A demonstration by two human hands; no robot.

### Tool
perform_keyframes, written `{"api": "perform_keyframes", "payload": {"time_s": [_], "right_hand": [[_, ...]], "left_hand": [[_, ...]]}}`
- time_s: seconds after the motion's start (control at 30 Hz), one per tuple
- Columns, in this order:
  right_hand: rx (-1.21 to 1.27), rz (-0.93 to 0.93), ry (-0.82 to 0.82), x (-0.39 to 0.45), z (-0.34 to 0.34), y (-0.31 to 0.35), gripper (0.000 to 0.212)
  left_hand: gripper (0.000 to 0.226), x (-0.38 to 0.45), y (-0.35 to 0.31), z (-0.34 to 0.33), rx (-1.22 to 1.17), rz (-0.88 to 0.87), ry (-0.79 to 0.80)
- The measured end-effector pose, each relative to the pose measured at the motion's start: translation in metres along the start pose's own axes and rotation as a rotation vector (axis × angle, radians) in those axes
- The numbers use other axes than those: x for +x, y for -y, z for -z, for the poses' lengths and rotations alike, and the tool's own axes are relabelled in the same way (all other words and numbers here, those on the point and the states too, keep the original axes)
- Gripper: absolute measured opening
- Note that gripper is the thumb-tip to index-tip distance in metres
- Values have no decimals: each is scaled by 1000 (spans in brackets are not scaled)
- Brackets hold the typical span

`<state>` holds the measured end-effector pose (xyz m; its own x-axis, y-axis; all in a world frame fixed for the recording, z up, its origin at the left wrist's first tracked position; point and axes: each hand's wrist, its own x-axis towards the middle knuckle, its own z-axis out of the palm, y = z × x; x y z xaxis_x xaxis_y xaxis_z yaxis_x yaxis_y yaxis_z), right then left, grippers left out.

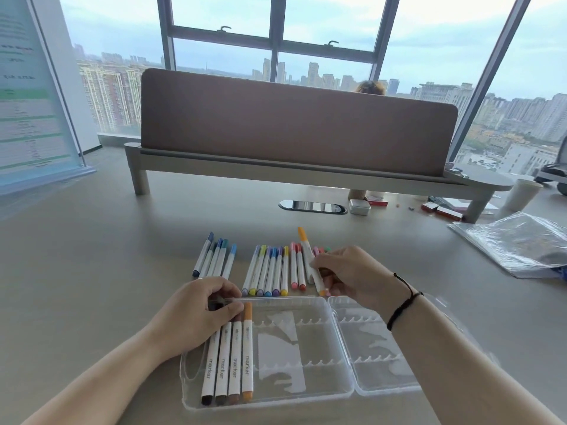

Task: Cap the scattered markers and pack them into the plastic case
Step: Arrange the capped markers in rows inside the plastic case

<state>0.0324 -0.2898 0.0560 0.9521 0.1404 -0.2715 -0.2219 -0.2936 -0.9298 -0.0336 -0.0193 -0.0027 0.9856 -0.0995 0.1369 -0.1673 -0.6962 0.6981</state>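
— Which step is this, from where you stand?

— Packing. The clear plastic case (306,391) lies open at six o'clock on the grey desk (92,271), with four white-barrelled markers (228,363) slotted along its left side, capped black, two browns and orange. The left hand (196,314) rests on their upper ends, fingers curled over them, seemingly pressing them down. The right hand (349,274), at about three o'clock of the case's top edge, pinches a white marker with yellow-orange caps (310,259), tilted off the row.

— What does the next move want?

— My guess: carry that one to the free slot just right of the orange marker and lay it parallel. The slots are narrow, so it must go in straight.

— And the rest?

— A row of capped pastel markers (270,271) at twelve o'clock of the case, and a blue group (214,259) at eleven. All I can see look capped. The hinged lid (377,357) lies open at three o'clock.

— Anything in the way?

— A crinkled plastic bag (515,243) at two o'clock, well apart. The brown desk divider (294,124) stands far back. Only the left hand itself crowds the slots.
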Motion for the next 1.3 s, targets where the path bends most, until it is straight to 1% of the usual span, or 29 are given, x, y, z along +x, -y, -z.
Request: {"api": "perform_keyframes", "payload": {"time_s": [0.1,0.23,0.27,0.4,0.47,0.67,0.83,1.13,1.3], "right_hand": [[-42,31,104,-24,-24,-3,12],[-63,29,193,-47,-51,-9,20],[-99,42,207,-51,-56,-11,20],[-401,112,187,-62,-71,-17,19],[-444,122,188,-64,-74,-19,19],[-446,125,241,-64,-74,-23,19],[-479,172,304,-62,-73,-26,14],[-484,171,275,-57,-72,-28,19],[-500,147,296,-56,-72,-26,19]], "left_hand": [[12,-1,1,0,17,0,-5],[15,0,2,0,18,2,-4],[15,0,2,0,12,0,-4],[16,-1,1,0,15,-4,0],[20,-1,1,0,28,-4,-2],[35,-3,-3,-4,71,-60,62],[38,-4,-3,-5,104,-85,70],[55,-7,-12,-6,130,-69,63],[54,-7,-14,-7,113,-36,53]]}}
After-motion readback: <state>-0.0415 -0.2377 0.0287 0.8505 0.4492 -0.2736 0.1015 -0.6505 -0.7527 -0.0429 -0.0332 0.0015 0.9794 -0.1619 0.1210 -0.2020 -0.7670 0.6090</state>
